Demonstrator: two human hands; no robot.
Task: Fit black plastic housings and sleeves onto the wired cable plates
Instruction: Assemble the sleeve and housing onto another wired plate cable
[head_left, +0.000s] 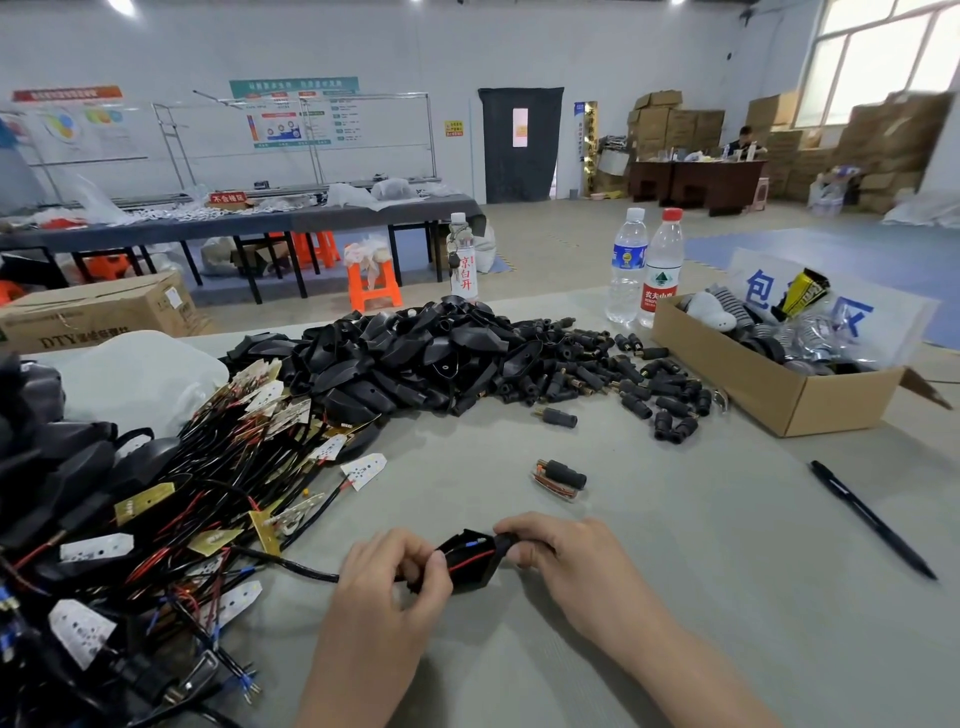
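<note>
Both hands low on the grey table (701, 597): left hand (395, 577) pinches the left end of a black housing (470, 566), and right hand (566, 558) is curled round its right end. Red and blue wires show inside the housing, and a black cable (291, 564) trails off left. Left of that housing, a tangle of wired plates (208, 493); just beyond it, a lone sleeve (563, 473); farther beyond, the heap of housings (395, 358) with loose sleeves (623, 374); to its right, a pen (872, 519).
</note>
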